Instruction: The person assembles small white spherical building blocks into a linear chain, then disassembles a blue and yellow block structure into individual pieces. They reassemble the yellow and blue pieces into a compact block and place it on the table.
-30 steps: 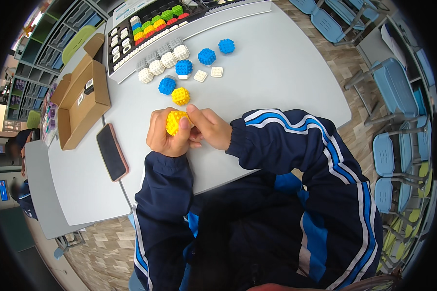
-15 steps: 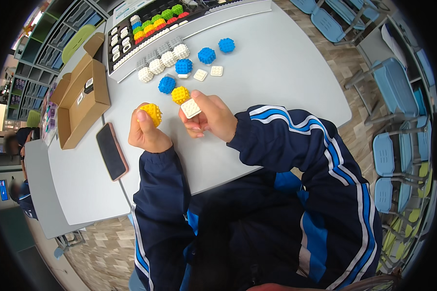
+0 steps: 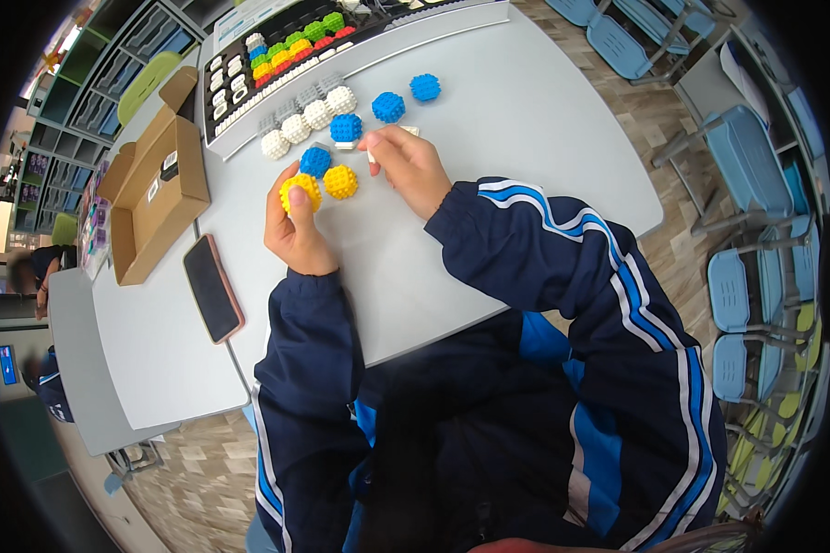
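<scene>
— Holding what in the left hand [image 3: 297, 232]?

— Gripping a yellow studded ball [image 3: 311, 187] under the thumb, close beside a second yellow ball [image 3: 340, 182] and a blue ball [image 3: 315, 162] on the pale table [image 3: 535, 157].

— And in the right hand [image 3: 410, 170]?

— Pinching, by the look of it, a flat white piece [image 3: 372, 156], with thumb and forefinger drawn narrow. Mostly hidden there; cannot tell whether touching the table or held just above.

— Near what else?

— Near another white piece [image 3: 409, 131], partly covered by the hand, and well short of the white tray wall [image 3: 424, 45].

— Judging the step in hand?

— Probably handling ball and white piece apart: keeping hold on the left, setting down or picking up on the right. Hard to say which.

— Calling for what, next?

— For a steady left grip, presumably, and on the right either a light, flat release or a firmer pinch. For care, too, around the loose balls, likely quick to roll if nudged.
</scene>
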`<state>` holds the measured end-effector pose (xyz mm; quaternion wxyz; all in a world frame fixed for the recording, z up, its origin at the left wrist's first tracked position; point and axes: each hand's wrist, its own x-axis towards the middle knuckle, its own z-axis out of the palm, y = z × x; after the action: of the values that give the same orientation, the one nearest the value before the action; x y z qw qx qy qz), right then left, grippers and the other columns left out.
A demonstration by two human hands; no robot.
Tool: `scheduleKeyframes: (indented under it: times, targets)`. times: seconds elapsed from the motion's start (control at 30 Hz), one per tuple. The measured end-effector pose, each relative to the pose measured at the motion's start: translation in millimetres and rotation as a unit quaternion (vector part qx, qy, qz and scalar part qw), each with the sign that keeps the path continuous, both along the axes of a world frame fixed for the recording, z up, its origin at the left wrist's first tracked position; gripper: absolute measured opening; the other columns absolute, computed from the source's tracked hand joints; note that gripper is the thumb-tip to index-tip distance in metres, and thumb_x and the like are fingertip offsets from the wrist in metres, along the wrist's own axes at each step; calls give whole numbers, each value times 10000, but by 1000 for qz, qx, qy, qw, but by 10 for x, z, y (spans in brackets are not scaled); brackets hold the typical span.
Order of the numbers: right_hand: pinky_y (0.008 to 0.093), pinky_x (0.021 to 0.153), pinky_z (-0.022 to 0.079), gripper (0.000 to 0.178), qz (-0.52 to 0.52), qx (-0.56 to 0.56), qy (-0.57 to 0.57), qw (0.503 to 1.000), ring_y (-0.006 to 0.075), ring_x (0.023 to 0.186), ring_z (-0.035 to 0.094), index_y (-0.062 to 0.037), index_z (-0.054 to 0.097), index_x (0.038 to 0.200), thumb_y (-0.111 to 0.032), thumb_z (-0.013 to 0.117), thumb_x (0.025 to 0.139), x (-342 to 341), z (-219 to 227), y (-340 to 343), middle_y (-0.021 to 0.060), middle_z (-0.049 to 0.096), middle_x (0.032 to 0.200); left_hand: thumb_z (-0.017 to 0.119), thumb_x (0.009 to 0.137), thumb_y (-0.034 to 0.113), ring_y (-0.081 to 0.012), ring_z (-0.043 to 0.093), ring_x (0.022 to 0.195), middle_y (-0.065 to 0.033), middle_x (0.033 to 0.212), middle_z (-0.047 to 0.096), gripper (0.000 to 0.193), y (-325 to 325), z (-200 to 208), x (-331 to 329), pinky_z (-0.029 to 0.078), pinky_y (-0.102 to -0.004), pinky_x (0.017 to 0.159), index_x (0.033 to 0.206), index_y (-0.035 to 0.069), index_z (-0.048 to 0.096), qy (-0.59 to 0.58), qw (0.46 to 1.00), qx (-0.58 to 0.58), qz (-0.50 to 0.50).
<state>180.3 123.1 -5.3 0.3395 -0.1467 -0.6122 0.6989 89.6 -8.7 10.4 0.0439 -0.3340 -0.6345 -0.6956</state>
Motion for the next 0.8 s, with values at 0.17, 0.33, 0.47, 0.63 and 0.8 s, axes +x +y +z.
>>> scheduleKeyframes:
  times: [0.17, 0.33, 0.47, 0.63, 0.8]
  targets:
    - [220, 516, 380, 272, -8, 56, -23, 998, 22, 539, 439, -50, 627, 1133, -205, 679, 915, 6, -6, -62, 21, 623, 855, 589, 984, 239, -106, 574, 951, -63, 1088, 632, 389, -13, -95, -27, 455, -249, 828, 1285, -7, 575, 10, 999, -23, -41]
    - [219, 498, 379, 333, -10, 101, -17, 995, 21, 495, 411, -76, 630, 1169, -130, 724, 854, 54, 64, -82, 29, 628, 933, 688, 914, 170, -95, 574, 923, -62, 1139, 628, 444, 26, -25, 31, 442, -230, 796, 1303, 5, 553, 19, 997, -59, -51]
    - [219, 520, 392, 373, -2, 130, -20, 991, 36, 510, 433, -73, 633, 1156, -44, 743, 801, 59, 65, -97, 28, 621, 1002, 749, 856, 128, -87, 571, 867, -68, 1147, 640, 480, 37, -41, 34, 433, -212, 727, 1282, 4, 566, 25, 995, -68, -67]
    - [225, 533, 406, 377, -1, 139, -10, 990, 53, 523, 462, -72, 632, 1140, 5, 724, 782, 46, 54, -94, 27, 626, 1036, 767, 834, 106, -105, 592, 904, -71, 1189, 629, 498, 50, -76, 1, 461, -221, 705, 1280, 9, 566, 33, 994, -66, -84]
    - [213, 543, 415, 411, 6, 139, -13, 990, 44, 542, 476, -63, 616, 1183, 41, 692, 793, 60, 59, -92, 24, 626, 1089, 771, 827, 106, -114, 594, 918, -67, 1206, 628, 496, 51, -64, 19, 468, -226, 709, 1275, 24, 575, 49, 993, -73, -82]
